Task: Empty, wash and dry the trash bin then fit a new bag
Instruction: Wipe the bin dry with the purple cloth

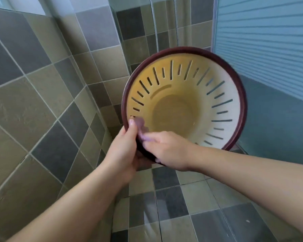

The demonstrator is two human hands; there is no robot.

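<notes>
The trash bin [217,95] is a round cream basket with slotted walls and a dark maroon rim, held up in the air with its mouth tilted toward me. It is empty inside. My left hand [124,151] grips the rim at the lower left, thumb on the inner edge. My right hand [170,151] holds a small purple cloth [142,126] against the inner wall beside the left thumb; its fingers are blurred with motion.
Grey and beige tiled walls [42,102] close in on the left and behind. A glass shower partition [262,41] with frosted stripes stands on the right. Metal shower hoses [154,23] hang at the back. The tiled floor [182,206] lies below.
</notes>
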